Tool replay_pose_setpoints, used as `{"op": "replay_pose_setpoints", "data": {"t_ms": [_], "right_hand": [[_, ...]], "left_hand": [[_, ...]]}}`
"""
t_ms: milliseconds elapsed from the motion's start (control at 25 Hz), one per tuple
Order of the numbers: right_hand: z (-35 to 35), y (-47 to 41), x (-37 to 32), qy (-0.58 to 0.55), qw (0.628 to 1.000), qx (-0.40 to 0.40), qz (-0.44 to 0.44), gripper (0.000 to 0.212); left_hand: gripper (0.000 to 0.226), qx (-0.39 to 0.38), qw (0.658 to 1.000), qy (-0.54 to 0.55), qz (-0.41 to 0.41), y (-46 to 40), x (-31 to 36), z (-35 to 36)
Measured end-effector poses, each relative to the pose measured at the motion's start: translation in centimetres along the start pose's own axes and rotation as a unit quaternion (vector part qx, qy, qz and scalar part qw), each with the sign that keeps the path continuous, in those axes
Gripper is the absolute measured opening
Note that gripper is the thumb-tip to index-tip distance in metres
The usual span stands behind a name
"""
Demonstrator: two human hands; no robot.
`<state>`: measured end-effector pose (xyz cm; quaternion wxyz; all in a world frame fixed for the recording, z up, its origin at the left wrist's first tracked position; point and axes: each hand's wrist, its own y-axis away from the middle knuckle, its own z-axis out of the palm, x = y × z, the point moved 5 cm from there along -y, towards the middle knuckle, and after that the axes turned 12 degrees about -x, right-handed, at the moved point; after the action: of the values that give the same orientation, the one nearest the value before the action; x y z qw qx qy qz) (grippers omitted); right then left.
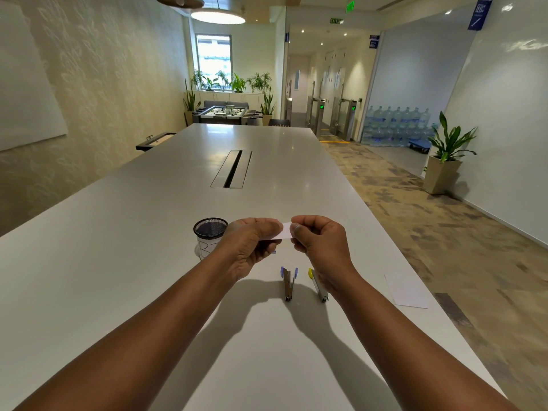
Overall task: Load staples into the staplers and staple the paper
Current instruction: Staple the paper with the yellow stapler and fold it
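Office: long meeting table [148, 232] (exit sign [336, 21], access gates [341, 114]).

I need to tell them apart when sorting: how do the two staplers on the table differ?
The purple stapler has purple trim; the yellow stapler has yellow. The purple stapler lies in plain view between the forearms, while the yellow stapler is partly hidden behind the right hand's wrist. Both lie swung open on the white table, side by side.

Glossy table [148, 262], mesh-metal cup [210, 229]
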<state>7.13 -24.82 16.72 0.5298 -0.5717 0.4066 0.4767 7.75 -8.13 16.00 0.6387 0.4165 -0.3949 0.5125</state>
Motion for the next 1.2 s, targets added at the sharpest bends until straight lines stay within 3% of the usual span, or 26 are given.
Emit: {"op": "replay_pose_setpoints", "data": {"t_ms": [120, 360, 520, 760, 920, 1040, 1200], "right_hand": [[0.2, 0.1, 0.0, 0.006, 1.000, -0.009, -0.004, 0.012], [-0.3, 0.1, 0.5, -0.011, 1.000, 0.009, 0.007, 0.010], [0.3, 0.3, 1.1, -0.011, 1.000, 0.001, 0.014, 0.009], [0.3, -0.2, 2.9, -0.016, 0.998, 0.004, 0.068, 0.027], [0.3, -0.7, 4.6, 0.008, 0.993, -0.018, 0.120, 0.011], [0.3, -1.5, 5.2, 0.070, 0.991, -0.031, 0.112, 0.008], [1.4, -3.3, 5.3, 0.265, 0.961, -0.051, 0.065, 0.021]], "left_hand": [[0.015, 0.026, 1.000, 0.016, -0.002, -0.1, -0.3, -0.1], [0.022, -0.038, 0.999, -0.019, -0.005, -0.1, -0.3, -0.2], [0.009, 0.004, 1.000, -0.005, -0.009, -0.1, -0.9, -0.6], [0.022, 0.022, 1.000, -0.013, -0.003, -0.9, -2.1, -2.0], [0.010, 0.041, 0.995, -0.088, 0.018, -1.6, -3.3, -4.0], [0.003, 0.064, 0.991, -0.117, 0.028, -2.1, -4.6, -5.8], [0.020, 0.103, 0.971, -0.214, 0.026, -2.6, -6.8, -8.9]]}}
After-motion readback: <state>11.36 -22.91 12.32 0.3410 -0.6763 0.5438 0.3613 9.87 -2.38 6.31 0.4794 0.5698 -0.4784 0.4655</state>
